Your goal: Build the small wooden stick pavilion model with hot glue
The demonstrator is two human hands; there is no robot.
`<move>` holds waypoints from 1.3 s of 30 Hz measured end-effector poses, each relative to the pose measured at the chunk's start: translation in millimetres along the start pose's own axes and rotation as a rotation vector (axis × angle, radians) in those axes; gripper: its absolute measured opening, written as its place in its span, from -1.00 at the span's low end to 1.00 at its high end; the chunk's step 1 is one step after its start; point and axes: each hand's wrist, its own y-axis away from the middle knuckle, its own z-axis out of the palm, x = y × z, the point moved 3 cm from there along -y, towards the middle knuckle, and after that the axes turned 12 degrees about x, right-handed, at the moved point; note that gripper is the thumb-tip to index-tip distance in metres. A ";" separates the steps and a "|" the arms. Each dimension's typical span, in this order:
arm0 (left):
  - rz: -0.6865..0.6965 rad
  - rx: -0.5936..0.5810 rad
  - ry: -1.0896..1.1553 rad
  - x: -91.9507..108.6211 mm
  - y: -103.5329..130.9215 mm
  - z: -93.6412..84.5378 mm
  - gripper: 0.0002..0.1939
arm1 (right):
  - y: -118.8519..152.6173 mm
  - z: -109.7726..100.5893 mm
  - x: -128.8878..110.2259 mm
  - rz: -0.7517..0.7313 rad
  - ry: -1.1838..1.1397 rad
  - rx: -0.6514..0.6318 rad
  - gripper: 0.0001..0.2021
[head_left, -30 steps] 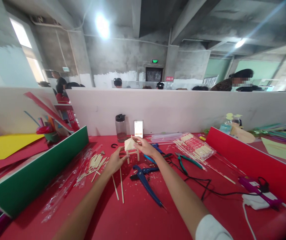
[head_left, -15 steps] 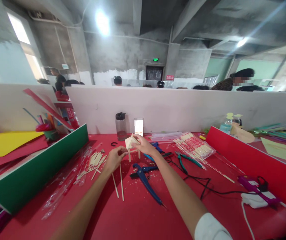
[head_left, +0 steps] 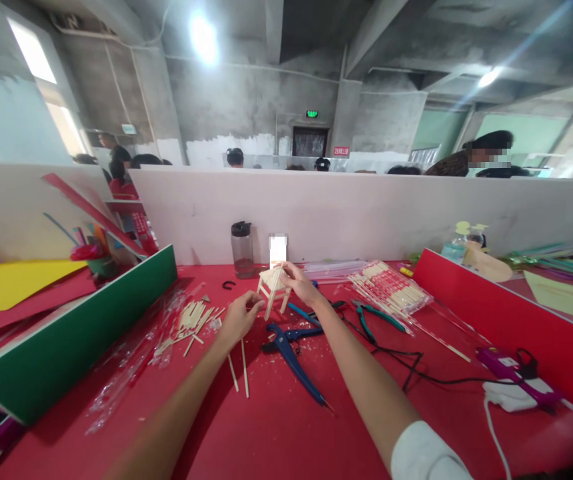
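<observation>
A small wooden stick model (head_left: 273, 281) with a slatted top and thin legs is tilted above the red table. My right hand (head_left: 300, 283) grips its upper right side, fingers closed on the top. Just left of the model's legs is my left hand (head_left: 242, 319), thumb and fingertips drawn near each other; whether they hold anything is too small to tell. A heap of short sticks (head_left: 195, 319) lies left of my left hand, and two longer sticks (head_left: 245, 370) lie below it. The blue cutter (head_left: 291, 357) rests in front of the model.
Behind the model stand a clear bottle (head_left: 242, 250) and a phone (head_left: 278, 250). To the right are green-handled pliers (head_left: 379, 320), bagged sticks (head_left: 391, 287) and a black cable (head_left: 446, 385). Green (head_left: 81, 333) and red (head_left: 511, 320) dividers flank the table (head_left: 276, 440).
The model has turned and tilted in my right hand, so more of its legs and crossbars show. My left hand has moved slightly down, away from the model's leg.
</observation>
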 end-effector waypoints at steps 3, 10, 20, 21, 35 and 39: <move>-0.007 0.021 0.008 3.1 1.6 3.5 -0.74 | 0.3 -0.8 -2.6 -0.020 0.019 0.009 -0.67; 0.078 0.097 -0.079 1.5 1.1 3.2 -0.82 | -1.7 4.0 -4.3 -0.122 0.122 0.001 -0.70; 0.114 0.015 -0.141 5.8 4.8 0.3 -0.84 | 0.1 12.6 -0.6 -0.114 0.195 0.009 -0.67; 0.104 0.011 -0.137 6.3 4.6 -0.3 -0.84 | 0.4 13.1 -0.7 -0.111 0.202 0.011 -0.67; -0.018 0.053 0.013 -2.4 -2.8 -0.4 -0.81 | 0.4 21.9 -7.8 -0.207 0.257 0.002 -0.78; -0.180 0.034 0.170 -6.4 -6.1 2.2 -0.77 | 0.7 22.8 -8.9 -0.214 0.273 -0.003 -0.76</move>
